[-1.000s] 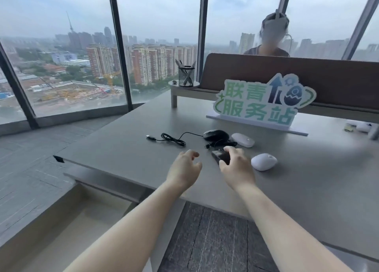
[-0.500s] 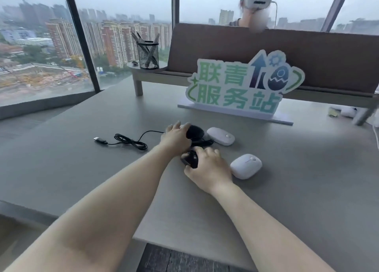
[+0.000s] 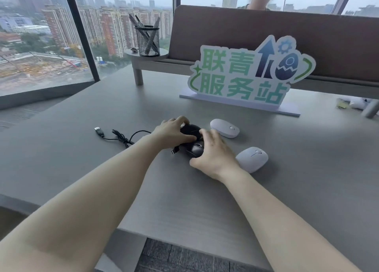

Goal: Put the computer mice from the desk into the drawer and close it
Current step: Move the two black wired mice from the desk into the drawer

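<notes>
Two black mice lie close together at the middle of the grey desk (image 3: pixel 102 169). My left hand (image 3: pixel 174 131) is closed over the far black wired mouse (image 3: pixel 191 130); its cable (image 3: pixel 123 137) trails left to a USB plug. My right hand (image 3: pixel 213 155) grips the near black mouse (image 3: pixel 195 150). Two white mice lie untouched to the right: the far white mouse (image 3: pixel 225 128) and the near white mouse (image 3: pixel 252 158), which sits beside my right wrist. No drawer is in view.
A green-lettered standing sign (image 3: pixel 246 76) is behind the mice. A mesh pen cup (image 3: pixel 147 40) stands on a raised shelf (image 3: pixel 143 57) at the back left. A brown divider (image 3: pixel 266 29) runs along the back, with a person behind it. Small items (image 3: pixel 356 103) lie far right.
My left hand has reached forward from the desk's near part and closed over the far black mouse. My right hand stays on the near black mouse. The view has come closer to the desk.
</notes>
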Demonstrator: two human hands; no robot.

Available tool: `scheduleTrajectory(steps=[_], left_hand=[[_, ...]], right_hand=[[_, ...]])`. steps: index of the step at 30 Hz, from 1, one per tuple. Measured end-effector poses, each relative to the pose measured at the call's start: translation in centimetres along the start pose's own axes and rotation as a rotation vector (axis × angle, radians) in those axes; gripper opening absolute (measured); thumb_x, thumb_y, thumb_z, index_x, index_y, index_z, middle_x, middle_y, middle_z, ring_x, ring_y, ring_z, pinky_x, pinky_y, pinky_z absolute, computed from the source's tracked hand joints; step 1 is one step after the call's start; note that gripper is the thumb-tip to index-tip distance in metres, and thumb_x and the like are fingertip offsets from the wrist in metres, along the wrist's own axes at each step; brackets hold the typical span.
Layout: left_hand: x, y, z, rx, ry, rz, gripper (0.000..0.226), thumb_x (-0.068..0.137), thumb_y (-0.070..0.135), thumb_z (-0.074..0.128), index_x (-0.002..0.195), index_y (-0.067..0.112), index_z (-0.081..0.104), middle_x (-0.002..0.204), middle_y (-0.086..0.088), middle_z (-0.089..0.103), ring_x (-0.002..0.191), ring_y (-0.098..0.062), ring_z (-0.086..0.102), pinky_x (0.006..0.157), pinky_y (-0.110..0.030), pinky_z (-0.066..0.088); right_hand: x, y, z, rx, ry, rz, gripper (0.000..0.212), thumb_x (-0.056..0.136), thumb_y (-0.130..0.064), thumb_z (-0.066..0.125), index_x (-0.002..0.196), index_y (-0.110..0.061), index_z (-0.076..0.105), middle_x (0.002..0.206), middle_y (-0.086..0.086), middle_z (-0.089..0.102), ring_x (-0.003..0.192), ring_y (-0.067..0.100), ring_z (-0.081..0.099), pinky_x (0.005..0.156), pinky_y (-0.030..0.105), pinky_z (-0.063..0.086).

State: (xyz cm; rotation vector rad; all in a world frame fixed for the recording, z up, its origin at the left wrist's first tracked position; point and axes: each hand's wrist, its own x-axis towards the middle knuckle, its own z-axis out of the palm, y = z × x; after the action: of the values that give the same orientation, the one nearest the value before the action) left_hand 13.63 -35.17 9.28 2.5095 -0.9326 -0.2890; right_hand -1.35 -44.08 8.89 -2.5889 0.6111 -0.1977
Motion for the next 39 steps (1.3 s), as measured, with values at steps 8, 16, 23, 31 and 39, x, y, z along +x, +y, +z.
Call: scheduleTrajectory(steps=[8,16,23,31,39], left_hand=[[-3.3,-1.3,-0.6,-0.1,0.0,-0.056,0.068,0.072,0.021,0.056,0.138,0.029,0.042,0.139,-0.006,0.048,0.132,-0.027,0.036,0.108,-0.041,0.036],[-7.2,-2.0,-2.0,-0.203,0.153,-0.15,0.067,0.066,0.039,0.064,0.128,0.018,0.049,0.117,-0.005,0.044,0.096,-0.028,0.057,0.087,-0.038,0.052],[-13.1,-2.7,-8.7,-0.464,0.482,-0.113,0.055,0.064,0.035,0.061,0.116,0.017,0.057,0.103,-0.004,0.062,0.093,-0.023,0.058,0.076,-0.028,0.039],[-23.1,-5.6,-17.9,-0.52,0.756,-0.091,0.053,0.065,0.037,0.056,0.114,0.016,0.058,0.107,-0.008,0.063,0.088,-0.02,0.056,0.062,-0.023,0.039],[-31.4,-10.7,-20.0,-0.479,0.829,-0.138,0.06,0.064,0.038,0.057,0.119,0.015,0.055,0.111,-0.01,0.061,0.096,-0.025,0.057,0.07,-0.028,0.044]], right_hand=[[-0.8,-0.6,-0.6,-0.144,-0.05,0.016,0.082,0.069,-0.043,0.064,0.141,-0.02,0.031,0.141,0.004,0.043,0.131,0.03,0.038,0.103,0.041,0.038],[-3.6,-2.6,-1.3,-0.148,0.017,0.007,0.074,0.066,-0.046,0.064,0.131,-0.018,0.044,0.13,0.004,0.053,0.123,0.028,0.044,0.095,0.04,0.043],[-6.8,-9.1,-2.2,0.032,0.179,-0.144,0.067,0.069,-0.046,0.062,0.127,-0.018,0.045,0.118,0.004,0.056,0.107,0.027,0.042,0.084,0.036,0.037],[-11.9,-18.4,-0.4,0.184,0.246,-0.298,0.065,0.07,-0.048,0.056,0.128,-0.019,0.047,0.117,-0.002,0.06,0.112,0.026,0.04,0.094,0.04,0.035],[-16.6,-25.7,4.2,0.437,0.056,-0.405,0.065,0.069,-0.042,0.061,0.128,-0.019,0.048,0.114,-0.001,0.057,0.095,0.019,0.053,0.077,0.032,0.041]])
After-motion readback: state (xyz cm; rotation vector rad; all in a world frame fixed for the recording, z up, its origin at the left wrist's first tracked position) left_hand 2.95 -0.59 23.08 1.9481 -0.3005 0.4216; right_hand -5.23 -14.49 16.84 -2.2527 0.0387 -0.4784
